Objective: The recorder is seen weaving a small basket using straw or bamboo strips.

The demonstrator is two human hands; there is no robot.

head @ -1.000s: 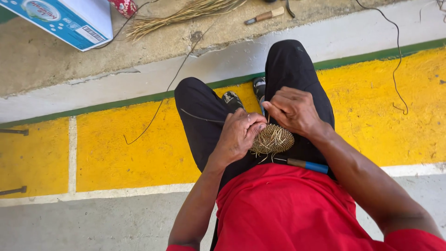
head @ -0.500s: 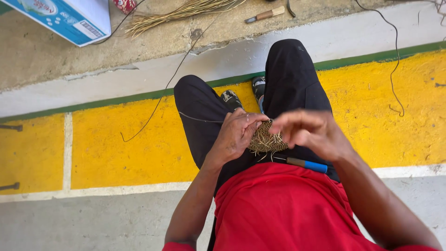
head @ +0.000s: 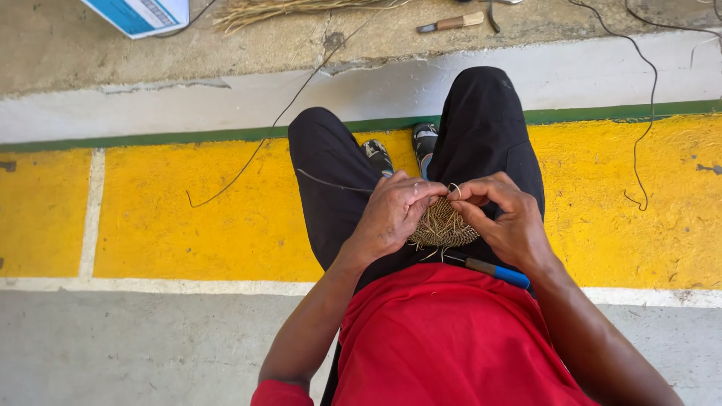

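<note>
While the person sits on the yellow painted step (head: pixel 188 218) with knees in black trousers (head: pixel 481 128), both hands meet over the lap. Below them is the red shirt (head: pixel 444 338). The left hand (head: pixel 391 214) holds the small round woven piece (head: pixel 444 225) of straw from its left side, with the fingers (head: pixel 417 192) closed on its upper edge. The right hand (head: pixel 508 218) is on the right side of the piece, and its thumb and first finger are pressed together on a thin straw loop (head: pixel 454 188) just above the weave. So the woven piece lies between the two hands, under the fingertips. A tool with blue handle (head: pixel 496 272) lies on the lap, just under the right hand. Farther away, a bundle of straw (head: pixel 293 9) and a wooden-handled tool (head: pixel 451 22) lie on the concrete floor (head: pixel 150 53).
</note>
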